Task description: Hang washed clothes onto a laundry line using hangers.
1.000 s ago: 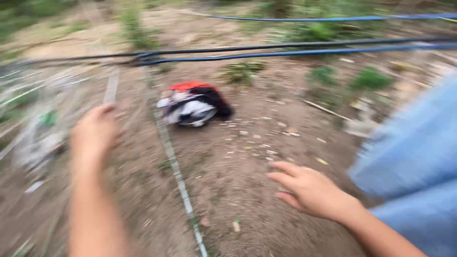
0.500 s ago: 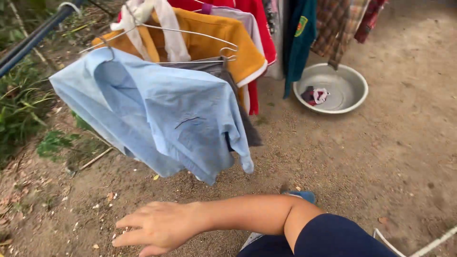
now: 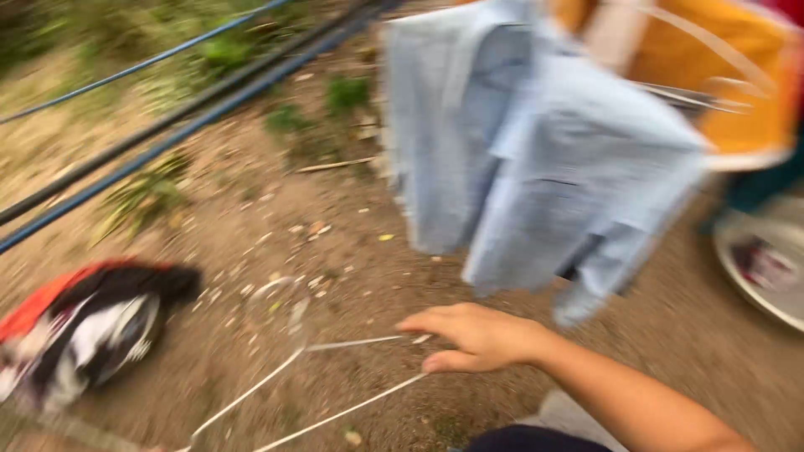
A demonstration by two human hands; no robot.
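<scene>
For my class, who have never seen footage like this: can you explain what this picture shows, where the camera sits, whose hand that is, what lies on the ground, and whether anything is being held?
The camera is worn on a person's head and looks down, so the hand belongs to the wearer. Only one hand shows, the right hand, reaching out over bare dirt ground. Its fingers are at the end of a thin wire hanger; the picture is too blurred to tell if it grips it. The left hand is out of sight. On the ground to the left lies a bundle of red, black and white clothes. A light blue shirt hangs above, with an orange garment behind it. At the right edge sits a metal basin holding some cloth. Dark lines cross the upper left.
</scene>
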